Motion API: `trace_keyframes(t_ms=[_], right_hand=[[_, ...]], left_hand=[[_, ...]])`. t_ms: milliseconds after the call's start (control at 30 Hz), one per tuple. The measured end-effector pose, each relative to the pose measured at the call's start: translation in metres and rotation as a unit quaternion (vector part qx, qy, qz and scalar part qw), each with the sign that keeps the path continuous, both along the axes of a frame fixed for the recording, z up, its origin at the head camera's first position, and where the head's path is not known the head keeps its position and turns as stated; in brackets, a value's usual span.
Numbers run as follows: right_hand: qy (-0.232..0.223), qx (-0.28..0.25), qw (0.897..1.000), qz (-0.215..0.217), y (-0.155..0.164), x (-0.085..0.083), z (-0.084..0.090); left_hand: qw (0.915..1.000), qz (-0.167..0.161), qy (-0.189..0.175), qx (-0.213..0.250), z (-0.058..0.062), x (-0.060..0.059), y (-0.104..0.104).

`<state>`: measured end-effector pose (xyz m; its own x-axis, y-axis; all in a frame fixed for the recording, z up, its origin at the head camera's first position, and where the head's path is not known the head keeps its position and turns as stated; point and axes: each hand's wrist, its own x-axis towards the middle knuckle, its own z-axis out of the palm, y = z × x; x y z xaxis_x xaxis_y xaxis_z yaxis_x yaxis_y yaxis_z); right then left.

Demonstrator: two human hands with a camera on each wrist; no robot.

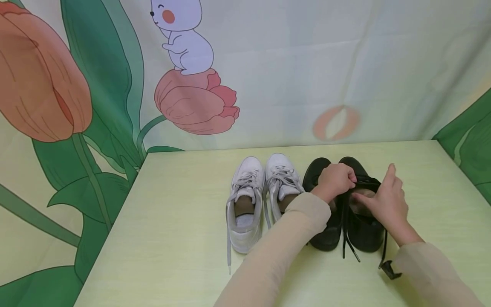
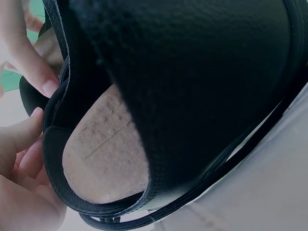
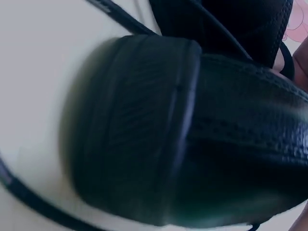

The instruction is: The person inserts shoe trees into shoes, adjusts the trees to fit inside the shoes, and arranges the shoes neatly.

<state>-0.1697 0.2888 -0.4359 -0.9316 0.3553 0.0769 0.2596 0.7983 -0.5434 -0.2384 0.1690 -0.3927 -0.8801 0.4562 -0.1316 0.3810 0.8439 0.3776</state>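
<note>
Two black shoes stand side by side on the table: the left black shoe point(image 1: 325, 235) and the right black shoe point(image 1: 367, 233), with loose black laces point(image 1: 348, 243) trailing toward me. My left hand point(image 1: 336, 181) is curled over the top of the right black shoe, pinching its tongue and laces. My right hand point(image 1: 385, 201) holds that shoe's side, thumb inside the opening, index finger raised. The left wrist view shows the shoe's tan insole point(image 2: 103, 159) and fingertips point(image 2: 45, 84) at its rim. The right wrist view is filled by the shoe's black heel point(image 3: 159, 130).
A pair of white sneakers point(image 1: 247, 200) stands just left of the black pair, toes toward the printed cloth backdrop point(image 1: 307, 64). A white lace point(image 1: 229, 256) hangs toward the front. The pale yellow table point(image 1: 172, 221) ends at the cloth on the left and back.
</note>
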Motion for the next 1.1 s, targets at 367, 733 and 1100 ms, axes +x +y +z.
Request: trace_keyframes(t_ms=[367,733,1100], right_hand=[[-0.083,0.001,0.996,0.014,-0.003,-0.011,-0.005],[-0.069,0.061,0.996,0.007,-0.010,-0.017,-0.007],[-0.046,0.063,0.994,0.075,0.001,-0.014,-0.008]], left_hand=[[0.9998,0.015,-0.007,-0.007,0.001,0.001,0.001],[0.9998,0.018,0.001,-0.007,0.001,0.000,0.000],[0.9999,0.016,-0.001,0.000,-0.001,0.001,0.000]])
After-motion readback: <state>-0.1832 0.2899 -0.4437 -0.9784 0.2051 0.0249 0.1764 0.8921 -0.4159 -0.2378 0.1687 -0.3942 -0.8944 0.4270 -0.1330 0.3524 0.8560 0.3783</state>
